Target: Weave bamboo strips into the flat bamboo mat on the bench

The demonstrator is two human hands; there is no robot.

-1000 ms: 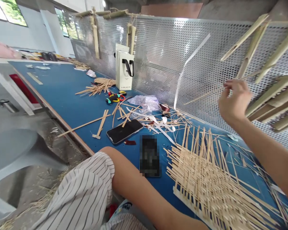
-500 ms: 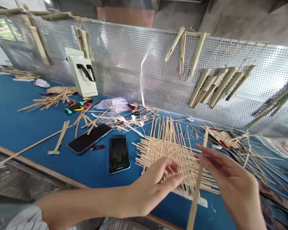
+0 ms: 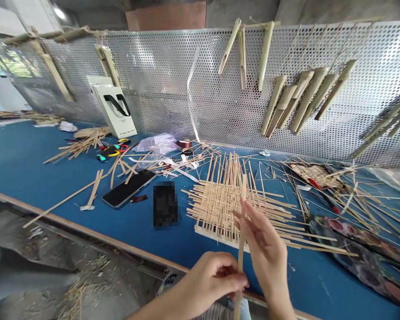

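A long thin bamboo strip (image 3: 241,249) stands nearly upright in front of me. My left hand (image 3: 210,281) is pinched round its lower part, near the table's front edge. My right hand (image 3: 264,246) grips it higher up, fingers closed along it. Just behind both hands lies a half-woven bamboo mat (image 3: 231,202) on the blue table (image 3: 26,160), its loose strip ends sticking out on all sides.
A black phone (image 3: 129,188) and a second dark device (image 3: 166,204) lie left of the mat. Loose bamboo strips (image 3: 86,138), scissors (image 3: 110,150) and a white box (image 3: 115,106) sit further left. Split bamboo pieces (image 3: 296,104) hang on the perforated metal screen. A patterned cloth (image 3: 360,251) lies right.
My right hand came down from the screen with a strip. Both hands drew back from the mat toward me and now hold the strip upright together. The view swung right.
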